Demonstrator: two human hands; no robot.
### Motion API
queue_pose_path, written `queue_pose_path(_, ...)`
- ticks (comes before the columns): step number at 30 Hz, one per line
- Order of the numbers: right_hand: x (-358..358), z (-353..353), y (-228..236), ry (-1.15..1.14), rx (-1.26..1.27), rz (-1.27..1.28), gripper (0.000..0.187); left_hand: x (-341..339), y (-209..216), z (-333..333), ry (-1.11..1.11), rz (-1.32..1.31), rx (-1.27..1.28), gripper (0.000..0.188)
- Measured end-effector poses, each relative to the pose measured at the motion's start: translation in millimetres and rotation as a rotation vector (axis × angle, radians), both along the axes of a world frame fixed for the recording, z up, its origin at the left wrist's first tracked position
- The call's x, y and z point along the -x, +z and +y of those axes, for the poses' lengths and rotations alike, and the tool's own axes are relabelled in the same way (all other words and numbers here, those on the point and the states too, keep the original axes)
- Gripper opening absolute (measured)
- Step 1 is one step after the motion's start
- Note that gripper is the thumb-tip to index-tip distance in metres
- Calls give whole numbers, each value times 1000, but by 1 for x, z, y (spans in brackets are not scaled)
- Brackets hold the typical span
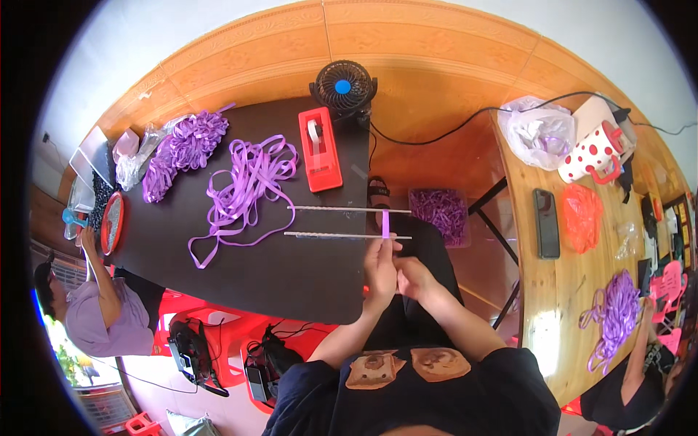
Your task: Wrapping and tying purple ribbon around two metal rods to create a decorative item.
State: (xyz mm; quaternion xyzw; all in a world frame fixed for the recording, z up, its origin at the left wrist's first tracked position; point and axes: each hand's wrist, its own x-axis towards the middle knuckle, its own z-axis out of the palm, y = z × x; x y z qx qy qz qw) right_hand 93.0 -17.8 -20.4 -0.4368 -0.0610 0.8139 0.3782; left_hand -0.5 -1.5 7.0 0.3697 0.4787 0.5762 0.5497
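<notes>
Two thin pale rods, a far rod (334, 209) and a near rod (327, 235), lie side by side and jut past the right edge of the dark table. A purple ribbon (386, 224) spans the gap between them near their right ends. My left hand (379, 275) is closed at the near rod, its fingertips pinching the ribbon's lower end. Beside it, my right hand (415, 278) is closed with curled fingers; what it holds, if anything, is hidden. A loose heap of purple ribbon (251, 178) lies left of the rods.
Beyond the rods stand a red tape dispenser (320, 156) and a small black fan (343, 86). A bundle of purple ribbon (185, 149) lies farther left. On the wooden table (534, 291) at right are a phone (546, 224) and a polka-dot cup (587, 155). Two people sit at the sides.
</notes>
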Motion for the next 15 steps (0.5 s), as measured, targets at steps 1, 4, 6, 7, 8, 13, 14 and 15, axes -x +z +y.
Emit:
queue_pose_path(1, -2, -14, -4, 61, 31, -25, 18, 3, 12, -10, -52, -82, 73, 22)
queue_pose_path(4, -6, -64, 33, 230, -66, -211, 31, 17, 19, -32, -139, -156, 222, 23)
queue_pose_path(6, -15, -84, 40, 267, -289, -484, 30, 19, 19, -41, -156, -144, 241, 22)
queue_pose_path(7, -13, -92, 38, 66, -462, -569, 23, 19, 21, -46, -169, -220, 272, 22)
queue_pose_path(8, -10, -99, 37, -138, -632, -651, 16, 21, 22, -49, -180, -296, 304, 22)
queue_pose_path(13, -11, -92, 63, -192, -1482, -1433, 32, 26, 28, -56, -192, -324, 324, 21)
queue_pose_path(14, -8, -93, 62, -163, -1524, -1458, 32, 27, 28, -57, -193, -323, 319, 21)
queue_pose_path(15, -5, -94, 59, -134, -1567, -1484, 33, 27, 28, -57, -201, -344, 323, 21)
